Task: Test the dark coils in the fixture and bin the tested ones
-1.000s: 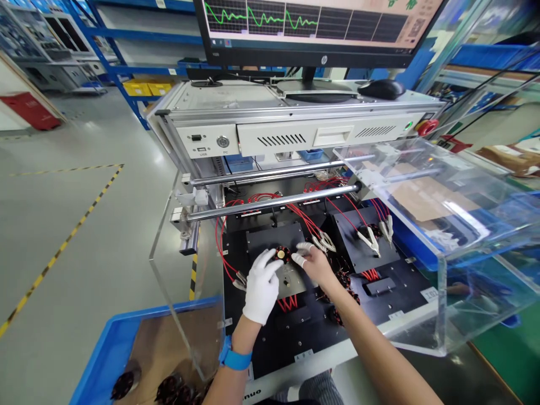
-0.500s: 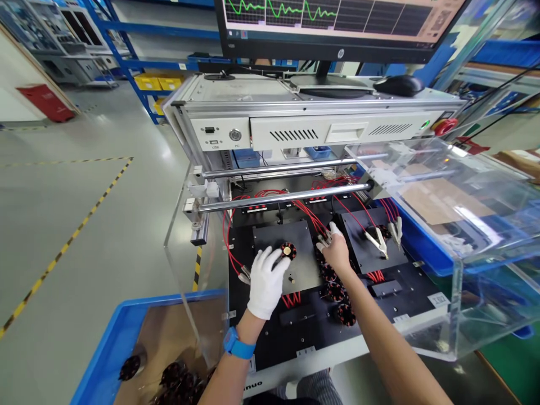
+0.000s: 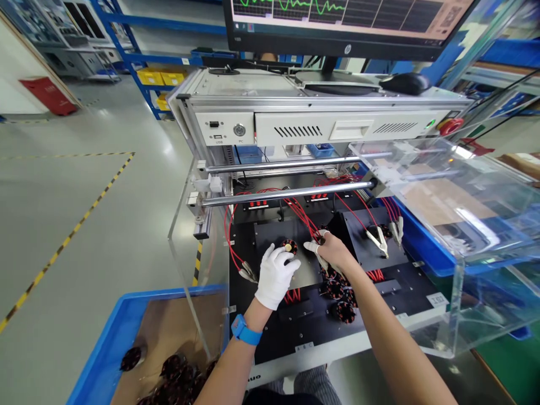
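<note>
A round stator with dark core, copper-coloured windings and a brass-coloured centre (image 3: 289,246) sits on the left grey plate (image 3: 270,233). My left hand (image 3: 275,277), in a white glove, has its curled fingers and thumb at the near edge of this stator. Just right of it, my right hand (image 3: 329,249), with white covers on some fingertips, is closed on alligator clips (image 3: 322,262) at the ends of red wires; the fingers partly hide them. Several more stators (image 3: 346,311) lie in a row below my right hand. Other clips (image 3: 248,273) rest at the plate's left side.
Two metal rails (image 3: 287,194) cross above the black work surface. A clear acrylic cover (image 3: 458,261) stands at right. White-handled clips (image 3: 377,243) lie on the right plate. A blue bin (image 3: 122,315) with stators is at lower left; a monitor (image 3: 348,48) stands behind.
My left hand has closed in on the stator from a spread pose. My right hand has moved left and nearer, bringing the red-wired clips towards the plate. The view has shifted slightly.
</note>
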Demonstrator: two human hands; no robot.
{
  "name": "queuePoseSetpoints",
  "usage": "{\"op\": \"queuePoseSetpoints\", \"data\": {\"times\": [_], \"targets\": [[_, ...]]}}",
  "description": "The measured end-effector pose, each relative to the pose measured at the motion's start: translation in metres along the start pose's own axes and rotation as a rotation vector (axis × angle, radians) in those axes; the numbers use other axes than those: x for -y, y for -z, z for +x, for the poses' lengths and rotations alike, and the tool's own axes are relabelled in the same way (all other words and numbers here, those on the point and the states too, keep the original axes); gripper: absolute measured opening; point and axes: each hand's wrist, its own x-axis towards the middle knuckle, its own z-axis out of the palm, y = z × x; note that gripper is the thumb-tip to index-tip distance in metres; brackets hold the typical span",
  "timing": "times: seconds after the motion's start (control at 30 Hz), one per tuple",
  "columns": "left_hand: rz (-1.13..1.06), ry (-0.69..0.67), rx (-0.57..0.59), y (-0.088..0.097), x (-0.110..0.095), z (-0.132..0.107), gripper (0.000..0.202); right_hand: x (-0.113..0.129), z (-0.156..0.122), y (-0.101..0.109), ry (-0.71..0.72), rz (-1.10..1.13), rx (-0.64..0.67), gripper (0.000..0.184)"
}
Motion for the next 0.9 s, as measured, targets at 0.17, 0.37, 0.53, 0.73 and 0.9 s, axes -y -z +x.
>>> {"op": "queuePoseSetpoints", "data": {"times": [0.17,0.37,0.53,0.73,0.9], "targets": [[-0.085,0.080,-0.110,-0.003,-0.006,0.002,0.008,0.001,0.004,-0.016,-0.058,0.067,-0.044,0.053],[-0.117,0.202,-0.113,-0.001,-0.017,0.004,0.003,0.003,0.007,-0.044,0.067,0.547,-0.101,0.042],[-0.104,0.209,-0.105,-0.001,-0.019,0.005,0.003,0.012,0.005,-0.048,0.072,0.794,-0.117,0.036],[-0.115,0.213,-0.117,0.000,-0.020,0.006,0.003,0.016,0.008,-0.049,0.052,0.863,-0.125,0.032],[-0.161,0.244,-0.164,-0.002,-0.021,0.006,0.002,0.014,0.006,-0.048,-0.010,0.994,-0.060,0.042]]}}
